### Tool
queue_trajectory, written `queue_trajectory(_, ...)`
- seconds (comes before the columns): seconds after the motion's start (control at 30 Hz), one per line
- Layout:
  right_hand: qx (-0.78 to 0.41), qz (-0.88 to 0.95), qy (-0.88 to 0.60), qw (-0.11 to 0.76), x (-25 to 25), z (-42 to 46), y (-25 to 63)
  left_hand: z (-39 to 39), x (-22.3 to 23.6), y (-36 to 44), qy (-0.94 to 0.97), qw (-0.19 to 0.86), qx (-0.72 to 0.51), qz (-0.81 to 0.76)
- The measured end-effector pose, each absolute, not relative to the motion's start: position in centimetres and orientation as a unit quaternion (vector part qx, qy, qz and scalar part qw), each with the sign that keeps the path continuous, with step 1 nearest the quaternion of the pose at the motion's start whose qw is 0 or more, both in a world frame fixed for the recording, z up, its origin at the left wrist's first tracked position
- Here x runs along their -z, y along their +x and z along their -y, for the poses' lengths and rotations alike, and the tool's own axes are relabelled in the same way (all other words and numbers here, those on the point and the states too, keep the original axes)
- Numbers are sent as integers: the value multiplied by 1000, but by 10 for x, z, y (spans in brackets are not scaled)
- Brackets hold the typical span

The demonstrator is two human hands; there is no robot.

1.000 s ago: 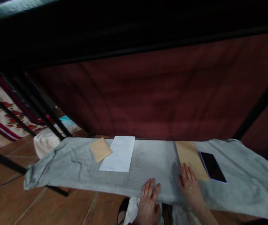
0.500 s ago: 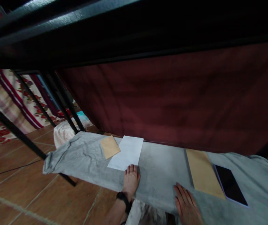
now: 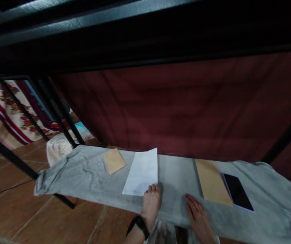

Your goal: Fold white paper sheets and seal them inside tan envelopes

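A white sheet of paper (image 3: 141,173) lies on the grey cloth, its upper right corner slightly raised. My left hand (image 3: 152,200), with a black band on the wrist, has its fingers curled on the sheet's lower right corner. To the left of the sheet is a small brown envelope (image 3: 115,161), a narrow strip of cloth between them. My right hand (image 3: 196,215) rests on the cloth with fingers stretched out, holding nothing. Beyond it on the right lies a larger brown envelope (image 3: 213,183), and a dark-screened phone (image 3: 238,192) sits against its right side.
Grey cloth (image 3: 84,173) covers a low bench or shelf. Overhead runs a black metal frame (image 3: 135,40), with dark red fabric (image 3: 175,112) hanging behind. Black legs (image 3: 10,154) stand at the left above the brown tiled floor (image 3: 20,217), where a cable (image 3: 8,190) runs.
My left hand's fingers have curled onto the paper, which has shifted right and nearer me, away from the small envelope it touched. The whole view has swung slightly right.
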State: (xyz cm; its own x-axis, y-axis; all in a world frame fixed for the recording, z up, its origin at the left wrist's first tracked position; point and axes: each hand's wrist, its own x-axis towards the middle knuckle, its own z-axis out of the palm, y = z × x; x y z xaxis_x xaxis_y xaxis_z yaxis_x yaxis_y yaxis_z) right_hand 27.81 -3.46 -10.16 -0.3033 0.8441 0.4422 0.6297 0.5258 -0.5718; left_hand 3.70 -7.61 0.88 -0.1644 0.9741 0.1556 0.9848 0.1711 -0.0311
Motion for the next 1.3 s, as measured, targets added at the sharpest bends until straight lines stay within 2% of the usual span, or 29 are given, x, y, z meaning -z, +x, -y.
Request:
queue_trajectory(0.17,-370,642,-531,411,78,22,259,93,7,119,-691,63,55,718)
queue_trajectory(0.23,-397,622,-540,404,74,15,253,96,14,142,-699,54,66,710)
queue_trajectory(0.47,-302,692,-514,408,82,-7,257,103,23,157,-720,-63,108,683)
queue_trajectory(0.6,-255,709,-516,407,86,-13,268,98,25,122,-703,17,167,691)
queue_trajectory(0.73,-189,715,-544,397,84,-9,277,92,41,85,-653,80,146,738)
queue_trajectory(0.9,-96,738,-558,367,78,0,267,91,60,75,-648,80,128,746)
queue_trajectory(1.07,-83,804,-487,331,73,1,220,63,60,91,-684,65,133,714)
queue_trajectory(1.13,-66,839,-460,285,74,0,205,48,60,94,-698,42,115,706)
queue_trajectory(1.2,-49,850,-459,252,77,-1,200,39,60,92,-696,22,94,712)
queue_trajectory(1.3,-21,848,-468,249,83,0,208,38,60,83,-677,22,93,730)
